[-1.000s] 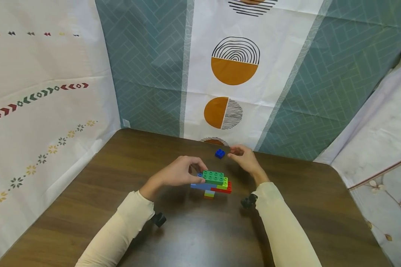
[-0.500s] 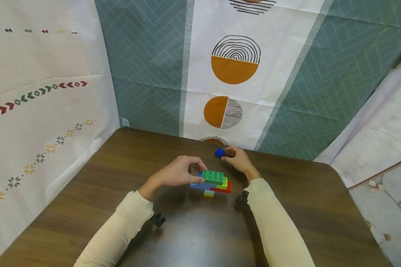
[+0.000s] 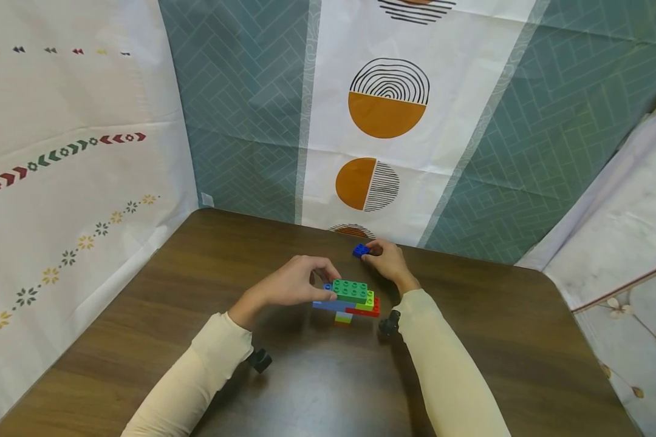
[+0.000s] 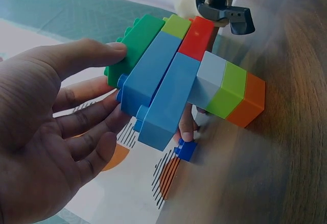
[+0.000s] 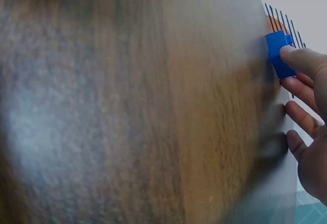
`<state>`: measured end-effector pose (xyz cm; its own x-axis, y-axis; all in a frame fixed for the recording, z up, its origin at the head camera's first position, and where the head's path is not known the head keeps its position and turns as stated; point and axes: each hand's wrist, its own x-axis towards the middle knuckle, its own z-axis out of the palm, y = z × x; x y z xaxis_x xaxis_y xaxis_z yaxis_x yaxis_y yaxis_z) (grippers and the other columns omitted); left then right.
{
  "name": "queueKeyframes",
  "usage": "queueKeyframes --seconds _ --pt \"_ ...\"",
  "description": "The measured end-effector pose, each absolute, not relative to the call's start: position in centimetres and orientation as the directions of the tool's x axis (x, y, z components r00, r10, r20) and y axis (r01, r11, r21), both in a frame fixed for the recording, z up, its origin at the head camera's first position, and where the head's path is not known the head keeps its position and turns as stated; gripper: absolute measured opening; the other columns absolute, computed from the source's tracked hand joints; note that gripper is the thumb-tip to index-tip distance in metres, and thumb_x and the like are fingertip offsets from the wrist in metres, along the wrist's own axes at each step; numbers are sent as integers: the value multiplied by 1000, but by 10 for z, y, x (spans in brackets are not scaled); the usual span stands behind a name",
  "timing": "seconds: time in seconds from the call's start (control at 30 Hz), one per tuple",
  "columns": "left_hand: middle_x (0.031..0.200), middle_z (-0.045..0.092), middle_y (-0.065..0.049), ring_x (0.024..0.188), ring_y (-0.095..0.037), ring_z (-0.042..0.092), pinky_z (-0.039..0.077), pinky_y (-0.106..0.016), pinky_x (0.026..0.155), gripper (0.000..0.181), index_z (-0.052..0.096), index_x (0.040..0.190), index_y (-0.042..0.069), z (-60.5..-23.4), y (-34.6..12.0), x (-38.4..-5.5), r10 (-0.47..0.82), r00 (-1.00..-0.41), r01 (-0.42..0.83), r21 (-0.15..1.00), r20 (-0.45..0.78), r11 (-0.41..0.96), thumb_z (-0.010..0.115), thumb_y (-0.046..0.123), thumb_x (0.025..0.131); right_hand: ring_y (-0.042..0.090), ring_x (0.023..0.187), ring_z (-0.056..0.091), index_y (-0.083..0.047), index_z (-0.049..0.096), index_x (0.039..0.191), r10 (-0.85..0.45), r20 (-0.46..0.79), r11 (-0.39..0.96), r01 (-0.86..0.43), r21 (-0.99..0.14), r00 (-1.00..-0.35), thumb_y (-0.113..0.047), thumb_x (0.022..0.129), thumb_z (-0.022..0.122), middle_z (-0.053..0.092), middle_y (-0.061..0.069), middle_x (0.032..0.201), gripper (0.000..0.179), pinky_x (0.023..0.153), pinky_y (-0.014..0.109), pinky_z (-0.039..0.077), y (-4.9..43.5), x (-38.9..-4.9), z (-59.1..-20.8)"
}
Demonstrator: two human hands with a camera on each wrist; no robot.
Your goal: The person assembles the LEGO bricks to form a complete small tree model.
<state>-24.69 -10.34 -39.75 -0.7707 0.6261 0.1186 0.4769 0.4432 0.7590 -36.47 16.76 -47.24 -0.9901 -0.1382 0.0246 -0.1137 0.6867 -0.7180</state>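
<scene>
A model of toy building bricks [image 4: 168,96] stands on the table in front of me, its wide upper layers resting on a narrow column of grey, lime and orange bricks. On top is a green brick [image 3: 352,292], with light blue, lime and red ones beneath. My left hand [image 3: 295,282] pinches the green brick's left end between thumb and index finger; the other fingers stay spread beside the model. Farther back, my right hand [image 3: 390,262] holds a small dark blue brick [image 5: 276,53] by its right side, thumb on the near face and fingers behind.
The dark wooden table [image 3: 240,237] meets a patterned cloth wall [image 3: 251,121] just behind the dark blue brick. White cloths hang at the left and right sides. A black camera mount [image 3: 259,360] is worn on each wrist.
My right hand has moved left to the dark blue brick and taken hold of it; the brick now looks slightly tipped. My left hand keeps its grip on the green brick.
</scene>
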Motion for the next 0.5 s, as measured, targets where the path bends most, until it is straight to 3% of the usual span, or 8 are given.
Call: queueKeyframes --seconds 0.5 --pt "114 73 -1 100 -17 65 58 -27 87 30 71 117 15 -399 -101 -247 625 -771 475 766 123 434 80 27 91 37 117 67 -5 67 128 -196 97 642 -203 -739 -976 -21 95 73 70 19 127 37 104 51 54 188 -353 -459"
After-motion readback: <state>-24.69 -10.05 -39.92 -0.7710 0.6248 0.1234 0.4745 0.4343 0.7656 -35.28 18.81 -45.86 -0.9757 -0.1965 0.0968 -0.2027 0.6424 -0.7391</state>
